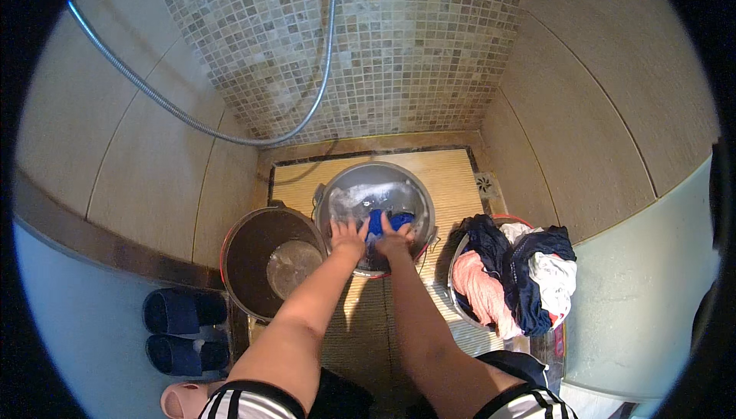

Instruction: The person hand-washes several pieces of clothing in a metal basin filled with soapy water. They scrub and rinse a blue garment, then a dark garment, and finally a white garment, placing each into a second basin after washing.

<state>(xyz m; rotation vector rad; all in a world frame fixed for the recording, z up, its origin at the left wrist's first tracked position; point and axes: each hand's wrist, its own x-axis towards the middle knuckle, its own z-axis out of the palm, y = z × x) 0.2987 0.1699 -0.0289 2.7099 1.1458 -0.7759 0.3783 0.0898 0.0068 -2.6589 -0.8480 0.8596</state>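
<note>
Both my hands reach into a grey bucket (425,189) of soapy water on the floor before me. Blue cloth (376,222) lies in the water, partly foamy, between and beyond my hands. My left hand (348,241) is spread just left of the cloth, fingers apart, with nothing seen in it. My right hand (395,239) rests at the blue cloth, thumb against it; whether its fingers grip the cloth is hidden by the hand and water.
A dark bucket (241,269) with a little liquid stands left. At right, a bucket heaped with dark, white and pink clothes (483,289). A metal shower hose (230,138) hangs along the walls. Blue slippers (172,311) and a pink shoe (183,402) lie lower left.
</note>
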